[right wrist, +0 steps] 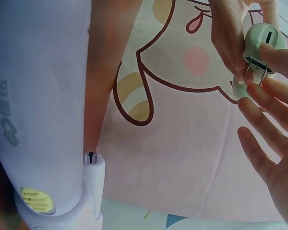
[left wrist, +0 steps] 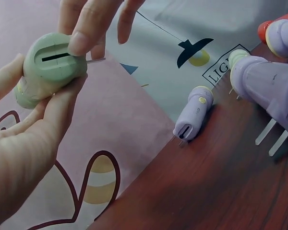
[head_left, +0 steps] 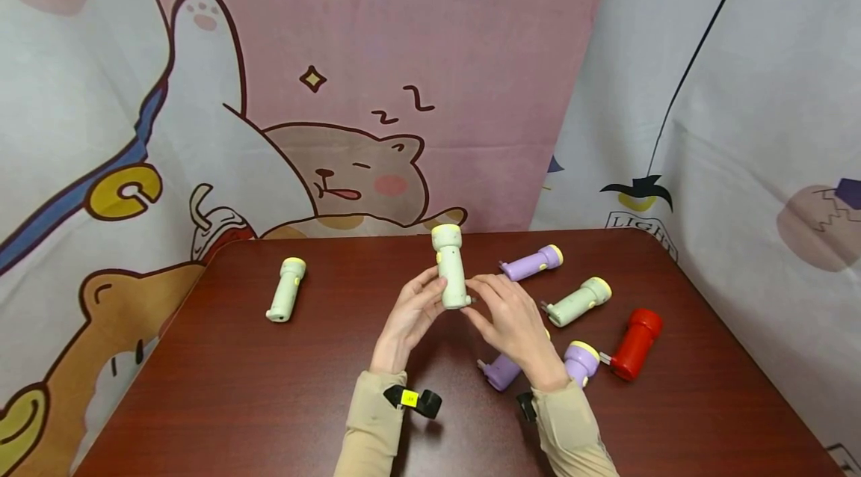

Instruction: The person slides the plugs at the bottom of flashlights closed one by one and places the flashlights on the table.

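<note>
Left hand (head_left: 412, 310) pinches the pale-green flashlight (head_left: 449, 268) while right hand (head_left: 509, 314), fingers spread, touches its base (left wrist: 53, 71), apparently adjusting the metal prongs (right wrist: 247, 67), so next move calls for steady hold.

Place: indoor tabletop setup, room type unclear | Signs: creased cartoon-print backdrop (head_left: 471, 73) (sleeping bear (head_left: 350, 155)), brown table (head_left: 222, 387)

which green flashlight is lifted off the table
The central pale green flashlight, held up in the air in the head view; the left green flashlight and right green flashlight both lie on the table.
</note>
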Demonstrator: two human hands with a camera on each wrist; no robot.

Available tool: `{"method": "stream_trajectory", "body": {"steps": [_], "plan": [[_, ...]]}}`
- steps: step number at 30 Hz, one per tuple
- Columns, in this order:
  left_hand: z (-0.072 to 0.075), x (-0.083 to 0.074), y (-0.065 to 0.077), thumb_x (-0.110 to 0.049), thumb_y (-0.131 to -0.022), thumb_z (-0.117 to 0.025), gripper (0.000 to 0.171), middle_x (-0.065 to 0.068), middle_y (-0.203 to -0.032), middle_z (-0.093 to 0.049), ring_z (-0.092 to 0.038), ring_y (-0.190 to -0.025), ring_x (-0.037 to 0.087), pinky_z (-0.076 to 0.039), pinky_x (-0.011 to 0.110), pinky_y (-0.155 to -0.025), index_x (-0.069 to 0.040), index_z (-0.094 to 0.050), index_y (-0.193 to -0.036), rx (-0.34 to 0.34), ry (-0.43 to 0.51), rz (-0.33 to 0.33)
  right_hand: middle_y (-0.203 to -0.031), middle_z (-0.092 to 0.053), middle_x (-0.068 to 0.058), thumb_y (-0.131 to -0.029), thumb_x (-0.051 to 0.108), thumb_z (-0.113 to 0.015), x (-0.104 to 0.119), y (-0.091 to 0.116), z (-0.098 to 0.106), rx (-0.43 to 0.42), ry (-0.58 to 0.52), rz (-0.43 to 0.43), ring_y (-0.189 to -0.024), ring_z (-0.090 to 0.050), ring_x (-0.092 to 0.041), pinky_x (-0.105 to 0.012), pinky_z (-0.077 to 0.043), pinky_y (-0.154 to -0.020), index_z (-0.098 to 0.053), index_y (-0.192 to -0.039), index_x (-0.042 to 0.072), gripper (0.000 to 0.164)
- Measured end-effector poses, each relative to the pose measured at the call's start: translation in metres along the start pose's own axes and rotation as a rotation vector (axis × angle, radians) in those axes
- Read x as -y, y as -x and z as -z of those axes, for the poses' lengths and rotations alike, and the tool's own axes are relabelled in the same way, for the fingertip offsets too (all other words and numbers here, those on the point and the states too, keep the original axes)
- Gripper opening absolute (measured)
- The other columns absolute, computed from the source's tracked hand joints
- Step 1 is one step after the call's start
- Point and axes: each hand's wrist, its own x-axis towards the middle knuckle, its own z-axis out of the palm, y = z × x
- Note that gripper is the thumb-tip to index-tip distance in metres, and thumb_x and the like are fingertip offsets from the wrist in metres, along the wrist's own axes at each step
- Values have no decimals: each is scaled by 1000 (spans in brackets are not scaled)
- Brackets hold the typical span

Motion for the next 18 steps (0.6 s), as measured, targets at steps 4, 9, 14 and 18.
{"method": "stream_trajectory", "body": {"steps": [4,9,14,18], "plan": [[1,0,0,-1,-99,-39,39,-3,-104,-67,-65,-93,7,-52,22,-82,9,-33,-137,8,-11,-8,-101,-68,-5,-70,17,-83,-1,0,1,-4,-11,8,-93,-63,-21,-35,-51,-80,-67,-105,6,40],[1,-3,1,-2,-98,-43,34,-3,-106,-65,-63,-96,8,-52,23,-85,6,-41,-131,4,-32,-16,-103,-68,-5,-73,15,-80,-2,0,3,16,-16,6,-97,-62,-20,-36,-50,-84,-67,-108,6,38],[-1,-6,3,-3,-96,-46,34,-2,-107,-67,-64,-97,9,-52,23,-85,6,-43,-129,-2,-33,-15,-101,-68,-5,-70,13,-82,-2,-1,2,-22,-16,54,-95,-62,-21,-35,-50,-83,-68,-106,5,40],[-2,-7,3,-5,-98,-45,37,0,-106,-69,-66,-95,9,-53,22,-83,10,-40,-131,-13,-65,-13,-100,-68,-5,-68,11,-82,-2,-1,0,-46,-21,93,-93,-62,-21,-36,-51,-80,-68,-105,4,41]]}}
